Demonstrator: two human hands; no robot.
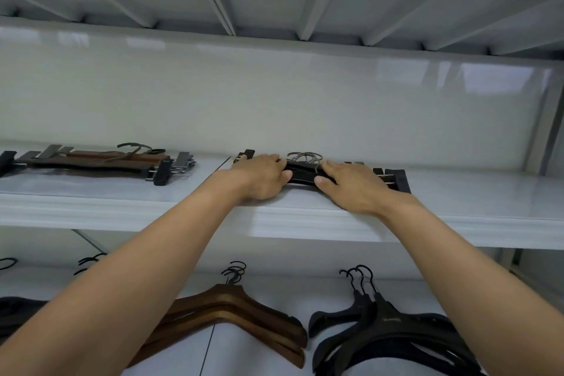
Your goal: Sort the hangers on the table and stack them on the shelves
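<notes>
Where the upper shelf [457, 217] runs past its middle, a stack of black clip hangers [302, 174] lies flat near the front edge. Its dark bars are piled one on another, black clips on metal rods jut out at both ends, and a tangle of silver wire hooks [306, 158] points toward the back wall. The left hand [262, 180] holds the left part of the stack, with fingers bent over the top and thumb pressed to the near side. The right hand [351, 189] holds the right part in the same way. Toward the left end of the same shelf lies a stack of brown clip hangers [97, 162]. On the lower shelf [305, 293] lie brown wooden hangers [232, 314] and, to their right, black hangers [381, 330], all with hooks toward the back.
</notes>
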